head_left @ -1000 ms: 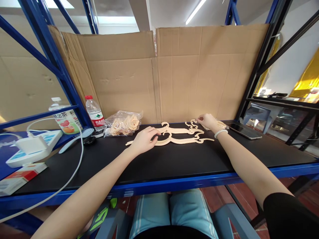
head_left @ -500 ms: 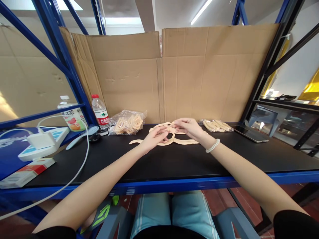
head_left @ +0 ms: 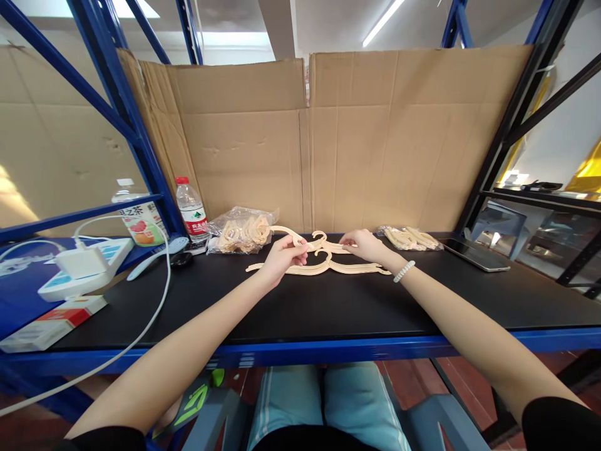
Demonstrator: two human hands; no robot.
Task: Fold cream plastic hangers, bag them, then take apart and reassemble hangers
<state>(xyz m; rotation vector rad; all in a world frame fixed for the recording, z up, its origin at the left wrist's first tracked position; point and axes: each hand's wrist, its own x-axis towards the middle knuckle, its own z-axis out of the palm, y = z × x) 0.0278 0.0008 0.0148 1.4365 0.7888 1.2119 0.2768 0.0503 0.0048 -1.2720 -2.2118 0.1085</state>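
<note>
Both my hands hold one pale wooden hanger-shaped piece (head_left: 323, 243) a little above the black shelf top (head_left: 328, 300). My left hand (head_left: 280, 255) pinches its left arm, and my right hand (head_left: 364, 245) pinches its right side near the hook. Under it a second flat wooden hanger piece (head_left: 323, 269) lies on the shelf. A clear bag of small wooden parts (head_left: 241, 230) sits just behind my left hand. Another clear bag of wooden strips (head_left: 409, 237) lies behind my right hand.
Cardboard sheets (head_left: 328, 138) wall off the back. At the left stand a water bottle (head_left: 191, 210), a tea drink bottle (head_left: 136, 222), a white power strip with charger and cable (head_left: 84, 266), and a small red-white box (head_left: 47, 322). A dark tablet (head_left: 476, 255) lies at the right.
My right hand came back from the bag of strips at the right to the middle. Both hands took hold of the upper wooden hanger piece and lifted it off the lower one.
</note>
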